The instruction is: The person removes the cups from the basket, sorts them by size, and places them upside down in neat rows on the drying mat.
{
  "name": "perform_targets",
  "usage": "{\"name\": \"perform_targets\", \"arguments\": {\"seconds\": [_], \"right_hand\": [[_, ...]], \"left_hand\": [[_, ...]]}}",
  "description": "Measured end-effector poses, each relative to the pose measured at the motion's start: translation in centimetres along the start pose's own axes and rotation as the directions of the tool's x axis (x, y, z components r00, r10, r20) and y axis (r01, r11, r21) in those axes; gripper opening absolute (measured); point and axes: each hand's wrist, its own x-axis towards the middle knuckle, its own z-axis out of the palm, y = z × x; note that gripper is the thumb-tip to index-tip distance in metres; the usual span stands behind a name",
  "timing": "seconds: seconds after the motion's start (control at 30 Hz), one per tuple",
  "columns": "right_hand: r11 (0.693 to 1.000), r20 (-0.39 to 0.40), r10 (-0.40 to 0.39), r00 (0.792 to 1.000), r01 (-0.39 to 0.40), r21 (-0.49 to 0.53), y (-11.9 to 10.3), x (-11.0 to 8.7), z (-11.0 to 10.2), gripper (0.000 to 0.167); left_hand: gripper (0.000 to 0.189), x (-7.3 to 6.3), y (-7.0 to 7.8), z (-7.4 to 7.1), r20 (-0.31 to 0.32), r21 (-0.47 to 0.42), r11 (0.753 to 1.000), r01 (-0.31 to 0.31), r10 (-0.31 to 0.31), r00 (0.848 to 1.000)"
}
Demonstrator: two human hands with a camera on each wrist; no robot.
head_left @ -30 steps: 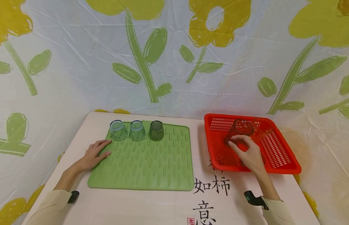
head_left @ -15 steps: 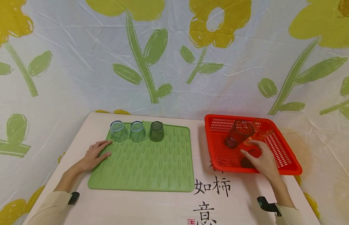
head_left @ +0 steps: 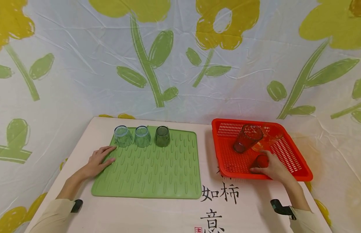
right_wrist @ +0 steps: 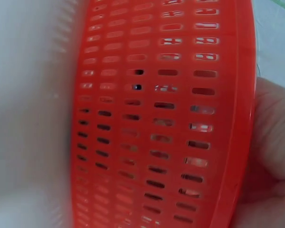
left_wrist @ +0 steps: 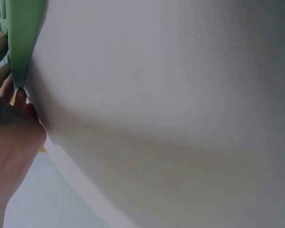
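Observation:
In the head view my right hand (head_left: 276, 168) reaches over the near rim of the red plastic basket (head_left: 307, 176). Its thumb and fingers curl round a small dark drinking glass (head_left: 261, 160) lying inside. Farther back in the basket lie a tall dark glass (head_left: 248, 138) and a clear glass (head_left: 272, 133). My left hand (head_left: 96, 162) rests with loose fingers on the left edge of the green ribbed mat (head_left: 151, 171). At the mat's back stand two bluish glasses, the outer glass (head_left: 123, 136) and inner glass (head_left: 142, 136), and a grey glass (head_left: 162, 136), rims up.
The basket wall (right_wrist: 147, 118) hides most of the right hand's work in the right wrist view. Black characters (head_left: 211, 220) mark the pale table (head_left: 134, 215) between mat and basket. A flower-printed cloth (head_left: 180, 64) hangs behind the table.
My right hand has moved from near the tall dark glass toward the basket's near side, then lowered onto the small dark glass. The left hand stays on the mat's edge.

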Motion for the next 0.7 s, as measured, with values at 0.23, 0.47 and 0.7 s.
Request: {"name": "perform_targets", "arguments": {"seconds": [0.23,0.47,0.7], "right_hand": [[0.998,0.063,0.051,0.997,-0.053,0.035,-0.09,0.43,-0.47,0.086],[0.991,0.02,0.136,0.99,-0.136,-0.007,0.19,0.38,-0.51,0.085],[0.99,-0.1,0.127,0.987,-0.12,0.076,0.2,0.32,0.19,0.078]], "left_hand": [[0.052,-0.06,0.25,-0.15,0.005,0.004,1.0,0.013,-0.013,1.0],[0.052,-0.07,0.4,-0.25,0.006,0.002,1.0,0.022,-0.022,1.0],[0.05,0.0,0.13,-0.21,-0.016,-0.004,1.0,-0.004,0.004,1.0]]}}
